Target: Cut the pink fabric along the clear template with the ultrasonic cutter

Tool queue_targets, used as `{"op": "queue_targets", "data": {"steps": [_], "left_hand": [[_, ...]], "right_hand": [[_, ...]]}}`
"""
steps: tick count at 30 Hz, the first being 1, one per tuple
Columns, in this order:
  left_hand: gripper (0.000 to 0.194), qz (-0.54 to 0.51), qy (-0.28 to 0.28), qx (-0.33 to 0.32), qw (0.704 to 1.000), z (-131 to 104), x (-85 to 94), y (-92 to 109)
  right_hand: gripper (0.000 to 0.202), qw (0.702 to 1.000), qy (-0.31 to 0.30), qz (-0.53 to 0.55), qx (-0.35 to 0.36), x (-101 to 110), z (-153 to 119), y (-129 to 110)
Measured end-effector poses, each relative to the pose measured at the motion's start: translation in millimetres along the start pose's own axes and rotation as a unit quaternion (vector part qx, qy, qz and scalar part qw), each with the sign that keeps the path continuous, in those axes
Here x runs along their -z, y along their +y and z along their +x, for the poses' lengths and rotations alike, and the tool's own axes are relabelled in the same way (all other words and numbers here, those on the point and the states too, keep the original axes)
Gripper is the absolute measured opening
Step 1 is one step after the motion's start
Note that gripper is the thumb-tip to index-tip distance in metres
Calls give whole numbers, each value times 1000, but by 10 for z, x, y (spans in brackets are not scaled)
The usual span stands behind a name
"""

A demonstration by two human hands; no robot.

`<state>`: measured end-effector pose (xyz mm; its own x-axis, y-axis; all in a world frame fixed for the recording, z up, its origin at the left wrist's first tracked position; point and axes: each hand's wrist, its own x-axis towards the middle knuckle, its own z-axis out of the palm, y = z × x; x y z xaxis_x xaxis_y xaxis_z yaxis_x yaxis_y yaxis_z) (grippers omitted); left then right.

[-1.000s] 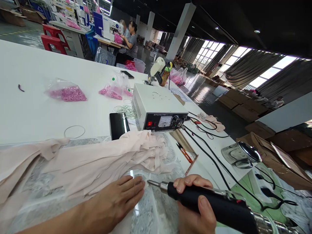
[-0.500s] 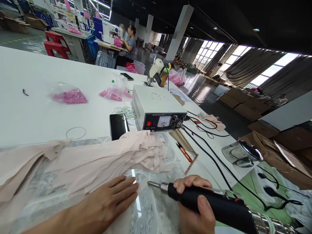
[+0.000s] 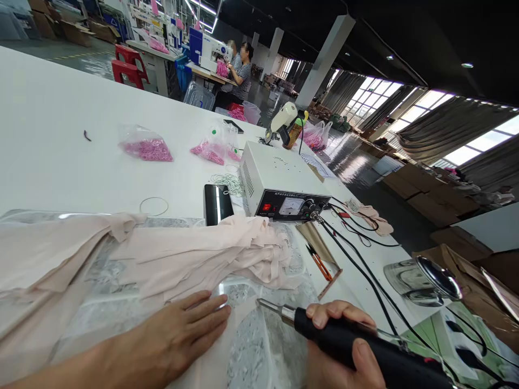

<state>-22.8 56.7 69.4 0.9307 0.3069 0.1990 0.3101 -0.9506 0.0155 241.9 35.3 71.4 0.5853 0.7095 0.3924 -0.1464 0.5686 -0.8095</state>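
Observation:
My left hand [image 3: 182, 335] lies flat, palm down, fingers stretched out and close together, on a pale pink fabric strip [image 3: 214, 367]. My right hand [image 3: 344, 346] is wrapped round a black handheld ultrasonic cutter [image 3: 332, 335] with a metal tip. That tip points left, at the edge of the strip just right of my left fingertips; whether it touches the cloth I cannot tell. Beyond my hands a pile of pale pink fabric strips [image 3: 211, 248] is spread over a grey marbled board [image 3: 251, 335] under clear film. More of this cloth [image 3: 52, 248] lies at the left.
A white control box [image 3: 284, 178] with a dial stands behind the pile, cables running right. Near it are a black phone [image 3: 218, 204], orange thread snips [image 3: 320, 263], bags of pink pieces [image 3: 148, 148] and a lidded glass jar [image 3: 417, 278]. People sit at sewing machines far back.
The view has swung left, so the table things appear further right. The cutter's tip sits slightly further from my left fingers. My left hand stays flat on the cloth.

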Motion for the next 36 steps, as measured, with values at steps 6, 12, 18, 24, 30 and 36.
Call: {"op": "queue_targets", "data": {"steps": [6, 12, 18, 24, 30, 36], "left_hand": [[63, 10, 0, -20, 1000, -6, 76, 5], [64, -3, 33, -26, 999, -5, 102, -23], [45, -14, 53, -18, 998, -10, 61, -7], [45, -39, 33, -12, 999, -31, 57, -4], [49, -49, 5, -15, 999, -34, 59, 2], [50, -76, 18, 2, 997, -38, 52, 27]], "right_hand": [[19, 1000, -9, -10, 2, -44, -9, 6], [19, 1000, -30, 0, -4, 7, 11, 22], [18, 1000, -21, 12, -8, 7, 33, 38], [18, 999, -33, 1, -5, -5, 33, 26], [17, 999, -35, 9, -3, -21, 40, 19], [18, 999, -36, 27, -10, -46, 10, -21]]}}
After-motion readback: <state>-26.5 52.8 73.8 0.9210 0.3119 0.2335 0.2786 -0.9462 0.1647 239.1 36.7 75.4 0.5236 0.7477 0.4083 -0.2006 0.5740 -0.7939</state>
